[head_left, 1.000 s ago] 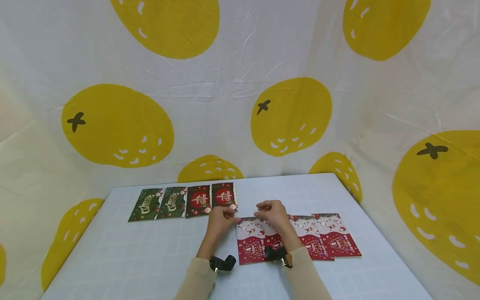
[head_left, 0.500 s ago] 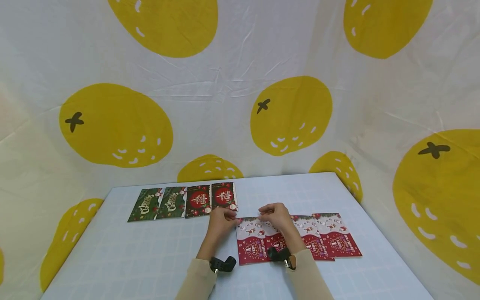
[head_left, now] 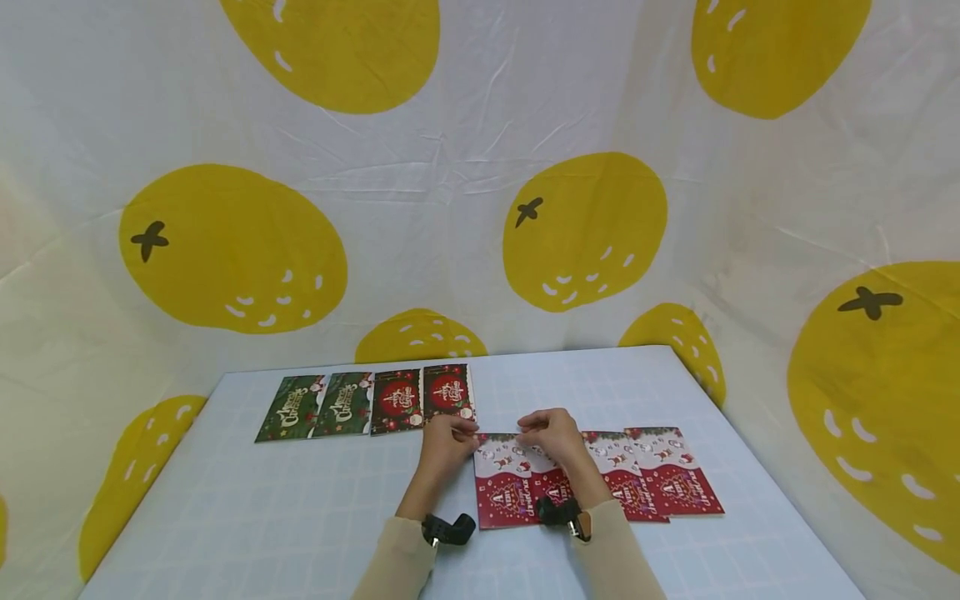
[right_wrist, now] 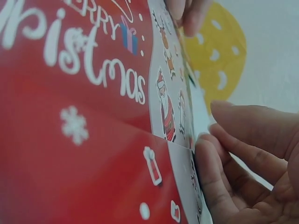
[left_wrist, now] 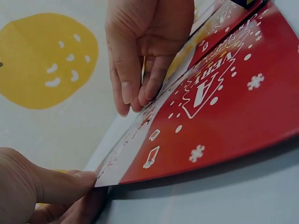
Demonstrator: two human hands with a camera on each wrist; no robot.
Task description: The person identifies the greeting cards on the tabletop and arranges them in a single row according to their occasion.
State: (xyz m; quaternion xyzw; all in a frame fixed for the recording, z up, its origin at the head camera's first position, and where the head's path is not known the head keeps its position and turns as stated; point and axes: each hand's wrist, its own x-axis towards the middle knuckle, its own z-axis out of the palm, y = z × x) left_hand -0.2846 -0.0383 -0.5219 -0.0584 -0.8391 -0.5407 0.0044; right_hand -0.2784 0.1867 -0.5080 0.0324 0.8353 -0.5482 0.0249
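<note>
A red-and-white Christmas card (head_left: 504, 498) lies at the left end of a row of matching cards. My left hand (head_left: 444, 448) pinches its upper left corner; in the left wrist view the thumb (left_wrist: 70, 186) is at that corner, with the fingers lower down. My right hand (head_left: 553, 437) hovers over the top edge of the second card (head_left: 550, 485), partly covering it. In the right wrist view, the right hand's fingers (right_wrist: 212, 172) are loosely bent right by the cards' top edge, and its thumb stands apart from them.
Two more matching cards, a third (head_left: 622, 496) and a fourth (head_left: 678, 492), continue the row to the right. Farther back on the pale table (head_left: 300, 517) lie two green cards (head_left: 343, 404) and two dark red ones (head_left: 396, 400). A fruit-patterned cloth (head_left: 450, 250) hangs behind.
My right hand has shifted slightly right and toward me. The left hand stays at the card's corner, and the cards keep their places.
</note>
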